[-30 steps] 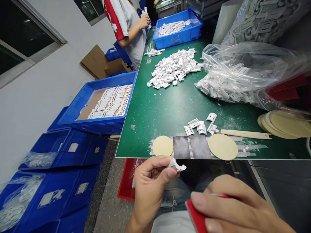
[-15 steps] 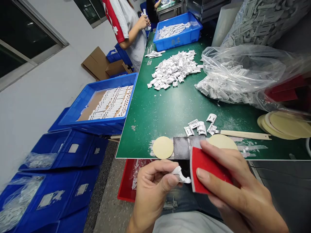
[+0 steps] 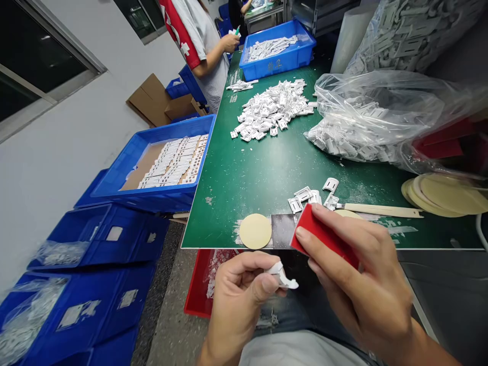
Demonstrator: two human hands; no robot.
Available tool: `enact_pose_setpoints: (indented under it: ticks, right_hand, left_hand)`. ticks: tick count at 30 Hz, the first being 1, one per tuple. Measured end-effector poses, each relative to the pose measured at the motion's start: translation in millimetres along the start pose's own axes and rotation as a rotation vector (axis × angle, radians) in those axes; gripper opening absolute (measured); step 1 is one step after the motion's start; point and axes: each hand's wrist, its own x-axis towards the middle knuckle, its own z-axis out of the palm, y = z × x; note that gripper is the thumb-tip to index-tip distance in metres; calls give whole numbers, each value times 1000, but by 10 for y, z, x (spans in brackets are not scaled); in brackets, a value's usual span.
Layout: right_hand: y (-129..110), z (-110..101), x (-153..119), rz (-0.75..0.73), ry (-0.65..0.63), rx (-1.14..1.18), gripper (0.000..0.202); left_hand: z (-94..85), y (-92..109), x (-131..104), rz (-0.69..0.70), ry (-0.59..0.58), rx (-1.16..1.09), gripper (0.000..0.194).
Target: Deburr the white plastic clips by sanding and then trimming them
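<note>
Progress, L to R: off the desk's (image 3: 224, 213) L edge, a blue tray (image 3: 164, 193) holds flat white parts (image 3: 173, 160) in neat rows; whether these are finished, can't tell. At the near edge lie a yellow disc (image 3: 255, 231) & a dark square (image 3: 283, 231). Beyond them, toward the far edge, is a big loose pile (image 3: 272, 109) of white pcs, done or waiting, unclear. One white pc (image 3: 280, 274) is in hand, so work on it is prob. under way, not complete. A few loose pcs (image 3: 304, 193) sit just in from the near edge, status also unclear. Toward the R edge a clear bag (image 3: 354, 134) holds lots more, so plenty is likely left.

The L hand (image 3: 242, 292) pinches the white pc btwn thumb & fingers, just off the desk's near edge. It's small, w/ a hollowed, curved profile & a hooked tip pointing R; its L end is hidden by fingers, & surface finish is too small to judge. The R hand (image 3: 366, 284) grips a red pad (image 3: 321, 229) btwn thumb & fingers, pale edge facing L; pad & pc are apart, w/ a visible gap.
</note>
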Motion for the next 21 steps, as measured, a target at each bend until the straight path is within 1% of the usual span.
enact_pose_setpoints:
  ticks: [2, 4, 5, 7, 9, 10, 13, 15, 19, 21]
  right_hand:
    - [9, 11, -11, -75, -4, 44, 34]
    - [39, 44, -25, -135, -34, 11, 35]
    - [57, 62, -34, -124, -59, -58, 36]
    - [88, 89, -56, -30, -113, -223, 39]
    - [97, 88, -82, 47, -141, -288, 44]
    - [91, 78, -94, 43, -141, -271, 46]
    - [45, 28, -114, -18, -119, -200, 52]
    - [16, -1, -111, -24, -97, -176, 52]
    - [-9, -42, -101, 13, -54, -62, 48]
    - [-26, -68, -114, 92, -69, 53, 47]
  left_hand:
    - [-20, -14, -7, -16, 8, 8, 13]
    - [-40, -19, -19, -11, 18, 14, 12]
    - [-48, -15, -26, 8, 17, 18, 12]
    - [-55, -1, -39, 65, -16, 32, 10]
    - [-53, 14, -47, 103, -50, 48, 9]
    - [-51, 20, -48, 98, -51, 55, 9]
    - [-44, 26, -43, 69, -5, 73, 9]
    - [-42, 24, -34, 86, -2, 86, 10]
    - [-25, 23, -26, 150, -30, 112, 8]
    - [1, 30, -39, 231, 11, 180, 14]
